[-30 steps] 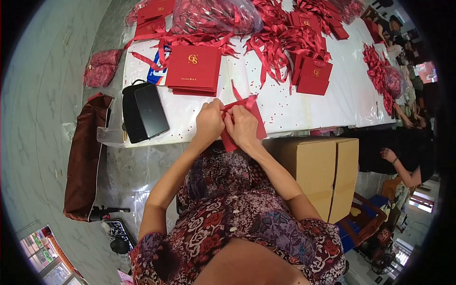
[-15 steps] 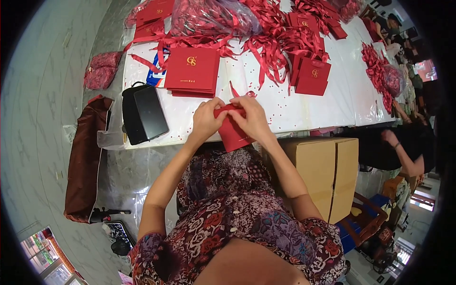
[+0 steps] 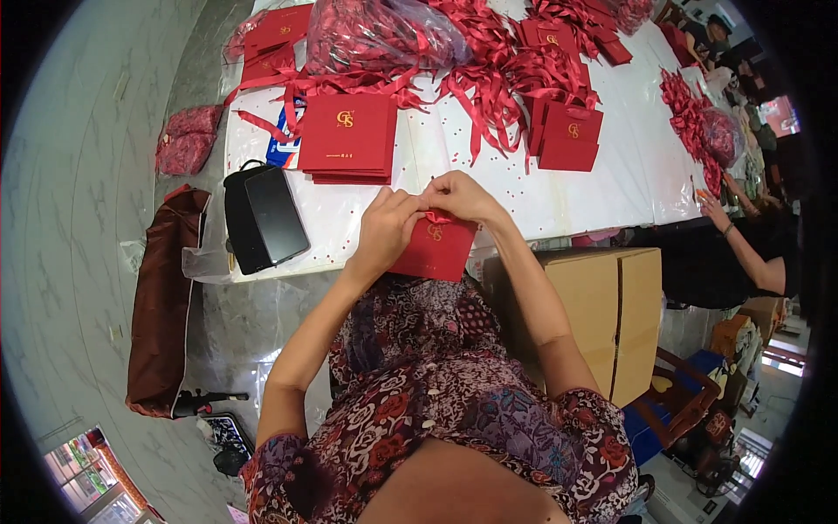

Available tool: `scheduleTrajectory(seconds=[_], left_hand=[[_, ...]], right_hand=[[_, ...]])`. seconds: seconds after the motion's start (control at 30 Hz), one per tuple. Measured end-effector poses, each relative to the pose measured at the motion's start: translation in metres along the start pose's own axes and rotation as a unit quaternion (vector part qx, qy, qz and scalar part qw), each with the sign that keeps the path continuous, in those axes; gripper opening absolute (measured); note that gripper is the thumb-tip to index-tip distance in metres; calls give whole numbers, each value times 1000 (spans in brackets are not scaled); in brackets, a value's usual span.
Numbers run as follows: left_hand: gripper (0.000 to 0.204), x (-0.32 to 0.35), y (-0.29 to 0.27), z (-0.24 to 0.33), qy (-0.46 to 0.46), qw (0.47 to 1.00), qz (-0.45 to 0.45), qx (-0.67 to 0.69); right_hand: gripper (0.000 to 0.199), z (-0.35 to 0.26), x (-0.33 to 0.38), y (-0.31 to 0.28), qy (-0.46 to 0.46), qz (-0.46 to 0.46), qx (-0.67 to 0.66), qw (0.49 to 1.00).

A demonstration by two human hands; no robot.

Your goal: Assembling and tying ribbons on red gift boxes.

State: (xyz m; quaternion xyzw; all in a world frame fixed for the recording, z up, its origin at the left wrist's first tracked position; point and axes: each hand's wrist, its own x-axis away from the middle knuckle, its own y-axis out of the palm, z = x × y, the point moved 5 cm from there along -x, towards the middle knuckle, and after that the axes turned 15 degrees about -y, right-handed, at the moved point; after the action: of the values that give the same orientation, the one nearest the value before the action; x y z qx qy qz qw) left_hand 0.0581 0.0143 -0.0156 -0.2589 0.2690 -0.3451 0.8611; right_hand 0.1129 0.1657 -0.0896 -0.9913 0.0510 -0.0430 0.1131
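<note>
A small red paper bag (image 3: 429, 257) with a gold emblem hangs at the table's front edge, just above my lap. My left hand (image 3: 384, 229) is closed on its upper left edge. At the top of the bag, my right hand (image 3: 460, 199) pinches a short red ribbon (image 3: 438, 217), with its fingertips close to those of the left. Exactly how the ribbon passes through the bag is hidden by my fingers. Just beyond my hands lies a stack of red paper bags (image 3: 347, 135) with the same emblem.
A black phone (image 3: 277, 214) rests on a black pouch (image 3: 240, 210) at the left. More bags (image 3: 569, 138) and piled red ribbons (image 3: 493, 100) cover the far side. A cardboard box (image 3: 580, 306) stands at my right. Another person's hand (image 3: 714, 210) is farther right.
The bag has turned so its gold emblem now shows below the ribbon. My right hand has shifted slightly, its fingers now pinching the ribbon. The co-worker's arm has reached up to the table.
</note>
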Motion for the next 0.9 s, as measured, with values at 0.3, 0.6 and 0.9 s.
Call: scheduleTrajectory(seconds=[0.3,0.6,0.9], left_hand=[[6,-2,8,-22,-108,994,-25,11],[10,4,26,-46,-142,990,0,-16],[22,-19,50,-39,-186,977,-32,-95]], right_hand=[[31,-9,-9,-35,-30,236,141,961],[25,-12,-3,-15,-17,150,338,929],[11,-6,7,-9,-68,208,237,947]])
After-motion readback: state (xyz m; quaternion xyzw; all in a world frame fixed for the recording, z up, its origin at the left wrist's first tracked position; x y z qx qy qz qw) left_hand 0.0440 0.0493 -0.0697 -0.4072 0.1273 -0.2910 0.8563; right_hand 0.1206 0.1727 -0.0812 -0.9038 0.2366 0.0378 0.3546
